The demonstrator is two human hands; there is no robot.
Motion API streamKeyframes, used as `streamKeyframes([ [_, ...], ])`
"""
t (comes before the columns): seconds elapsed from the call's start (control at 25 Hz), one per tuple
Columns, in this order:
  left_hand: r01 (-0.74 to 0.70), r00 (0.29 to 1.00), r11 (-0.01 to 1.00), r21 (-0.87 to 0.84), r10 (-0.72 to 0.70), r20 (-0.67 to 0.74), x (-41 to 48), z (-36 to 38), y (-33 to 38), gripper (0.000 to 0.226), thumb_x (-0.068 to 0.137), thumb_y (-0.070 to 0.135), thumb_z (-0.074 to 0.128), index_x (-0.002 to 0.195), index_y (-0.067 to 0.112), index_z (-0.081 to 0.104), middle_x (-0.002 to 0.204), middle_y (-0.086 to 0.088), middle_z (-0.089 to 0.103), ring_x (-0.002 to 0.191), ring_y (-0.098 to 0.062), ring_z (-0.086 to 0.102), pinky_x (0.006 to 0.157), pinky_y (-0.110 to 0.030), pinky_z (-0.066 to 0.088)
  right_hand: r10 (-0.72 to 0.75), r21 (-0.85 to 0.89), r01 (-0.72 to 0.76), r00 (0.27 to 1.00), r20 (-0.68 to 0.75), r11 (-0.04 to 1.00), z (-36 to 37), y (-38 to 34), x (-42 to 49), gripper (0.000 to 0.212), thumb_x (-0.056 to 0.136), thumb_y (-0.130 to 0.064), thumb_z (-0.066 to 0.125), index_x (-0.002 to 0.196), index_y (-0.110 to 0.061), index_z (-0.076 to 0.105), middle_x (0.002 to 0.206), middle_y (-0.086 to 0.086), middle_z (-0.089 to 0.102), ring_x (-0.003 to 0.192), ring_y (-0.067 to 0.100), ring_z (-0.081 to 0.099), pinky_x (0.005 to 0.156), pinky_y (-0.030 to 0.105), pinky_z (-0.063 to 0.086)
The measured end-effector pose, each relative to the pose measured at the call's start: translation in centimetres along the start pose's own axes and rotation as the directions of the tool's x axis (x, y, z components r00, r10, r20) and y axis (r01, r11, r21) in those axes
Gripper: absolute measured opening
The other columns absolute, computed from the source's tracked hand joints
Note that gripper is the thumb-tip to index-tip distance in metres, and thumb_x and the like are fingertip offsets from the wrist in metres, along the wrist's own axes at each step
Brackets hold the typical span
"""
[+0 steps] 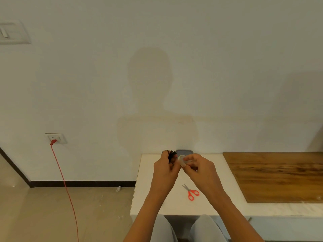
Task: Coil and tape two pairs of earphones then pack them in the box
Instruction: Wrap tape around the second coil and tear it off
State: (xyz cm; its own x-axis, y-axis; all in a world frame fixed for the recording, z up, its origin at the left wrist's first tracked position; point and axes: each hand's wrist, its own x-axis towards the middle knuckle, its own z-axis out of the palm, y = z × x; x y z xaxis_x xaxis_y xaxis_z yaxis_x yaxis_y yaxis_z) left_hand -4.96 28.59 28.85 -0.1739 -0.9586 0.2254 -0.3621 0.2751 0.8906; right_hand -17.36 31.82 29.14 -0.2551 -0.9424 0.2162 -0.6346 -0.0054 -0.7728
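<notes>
Left hand (166,167) clenched around a black coiled earphone bundle (171,157); right hand (198,169) pinches a clear tape roll (183,160) — just beside it; red-handled scissors (190,192) lie nearer on the white table (148,198).

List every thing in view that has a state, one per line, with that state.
black earphones: bunched, held up in the left hand
tape roll: gripped by the right hand, above the table
scissors: lying on the white table, blades slightly apart, untouched
grey box: at the table's far edge, mostly hidden; open or closed unclear
red cable: plugged into the wall socket
</notes>
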Motion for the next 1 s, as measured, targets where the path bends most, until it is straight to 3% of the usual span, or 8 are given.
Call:
streamKeyframes([
  [0.08, 0.029, 1.0, 0.998, -0.062, -0.028, 0.009, 0.1, 0.1, -0.4, 0.014, 0.093, 0.018, 0.057, 0.106, 0.014, 0.055, 0.087, 0.007, 0.063, 0.067, -0.007, 0.058, 0.061, -0.01, 0.047, -0.045, -0.052, 0.044, 0.999, -0.02, 0.998, 0.5, 0.6, 0.2, 0.023, 0.092, -0.028, 0.058, 0.115, -0.024, 0.063, 0.099, -0.007, 0.07, 0.075, 0.003, 0.06, 0.074, 0.01, 0.046],
  [0.2, 0.075, 0.997, 0.99, -0.115, -0.075, 0.01, 0.6, 0.2, -1.5, 0.013, 0.091, 0.014, 0.058, 0.105, 0.014, 0.058, 0.087, 0.007, 0.062, 0.078, -0.009, 0.06, 0.067, -0.012, 0.049, -0.122, -0.136, 0.125, 0.992, 0.031, 0.983, 1.4, 1.8, 0.9, 0.025, 0.095, -0.023, 0.054, 0.116, -0.026, 0.066, 0.11, -0.004, 0.07, 0.091, 0.011, 0.064, 0.084, 0.017, 0.046],
  [0.28, 0.118, 0.993, 0.986, -0.122, -0.118, 0.004, 1.3, 0.0, -2.6, 0.014, 0.091, 0.014, 0.058, 0.104, 0.013, 0.059, 0.089, 0.004, 0.063, 0.082, -0.01, 0.061, 0.071, -0.015, 0.05, -0.154, -0.129, 0.167, 0.983, 0.105, 0.978, 1.9, 2.7, 1.5, 0.022, 0.094, -0.026, 0.054, 0.111, -0.029, 0.067, 0.108, -0.006, 0.069, 0.089, 0.008, 0.062, 0.082, 0.015, 0.045],
  [0.44, 0.222, 0.975, 0.972, -0.079, -0.218, 0.047, 2.5, 0.1, -5.1, 0.017, 0.091, 0.017, 0.057, 0.107, 0.011, 0.058, 0.093, -0.003, 0.064, 0.082, -0.012, 0.061, 0.071, -0.02, 0.051, -0.085, -0.056, 0.107, 0.946, 0.312, 0.993, 2.9, 4.2, 2.1, 0.01, 0.091, -0.04, 0.054, 0.1, -0.037, 0.058, 0.097, -0.014, 0.058, 0.08, 0.003, 0.053, 0.072, 0.011, 0.043],
  [0.6, 0.254, 0.961, 0.967, -0.037, -0.248, 0.121, 3.8, 0.6, -7.7, 0.012, 0.093, 0.017, 0.055, 0.103, 0.011, 0.056, 0.086, 0.002, 0.059, 0.074, -0.009, 0.056, 0.063, -0.014, 0.045, -0.043, -0.159, 0.12, 0.906, 0.421, 0.98, 5.1, 7.0, 3.2, 0.036, 0.077, -0.058, 0.048, 0.109, -0.042, 0.051, 0.112, -0.021, 0.042, 0.105, 0.005, 0.041, 0.095, 0.027, 0.034],
  [0.72, 0.235, 0.952, 0.97, 0.055, -0.241, 0.188, 5.3, 1.2, -10.1, 0.009, 0.095, 0.018, 0.052, 0.1, 0.012, 0.053, 0.083, 0.003, 0.056, 0.069, -0.007, 0.051, 0.061, -0.014, 0.043, 0.026, -0.105, 0.034, 0.851, 0.524, 0.994, 6.3, 9.0, 4.5, 0.035, 0.079, -0.054, 0.055, 0.108, -0.035, 0.048, 0.107, -0.015, 0.053, 0.096, 0.01, 0.051, 0.088, 0.027, 0.044],
  [0.84, 0.285, 0.929, 0.958, 0.036, -0.286, 0.237, 7.2, 2.1, -12.9, 0.012, 0.094, 0.017, 0.051, 0.103, 0.01, 0.055, 0.09, -0.003, 0.061, 0.076, -0.012, 0.056, 0.069, -0.02, 0.047, 0.146, -0.144, -0.076, 0.81, 0.568, 0.987, 7.8, 12.1, 6.0, 0.038, 0.081, -0.053, 0.061, 0.108, -0.031, 0.045, 0.103, -0.011, 0.055, 0.088, 0.012, 0.056, 0.076, 0.02, 0.046],
  [1.0, 0.355, 0.891, 0.934, 0.034, -0.349, 0.289, 9.2, 3.6, -16.6, 0.01, 0.091, 0.017, 0.055, 0.1, 0.012, 0.056, 0.09, -0.002, 0.06, 0.082, -0.015, 0.058, 0.08, -0.032, 0.053, 0.228, -0.104, -0.207, 0.79, 0.569, 0.973, 10.0, 16.2, 7.6, 0.036, 0.082, -0.052, 0.06, 0.111, -0.035, 0.047, 0.109, -0.012, 0.055, 0.095, 0.014, 0.057, 0.081, 0.025, 0.047],
])
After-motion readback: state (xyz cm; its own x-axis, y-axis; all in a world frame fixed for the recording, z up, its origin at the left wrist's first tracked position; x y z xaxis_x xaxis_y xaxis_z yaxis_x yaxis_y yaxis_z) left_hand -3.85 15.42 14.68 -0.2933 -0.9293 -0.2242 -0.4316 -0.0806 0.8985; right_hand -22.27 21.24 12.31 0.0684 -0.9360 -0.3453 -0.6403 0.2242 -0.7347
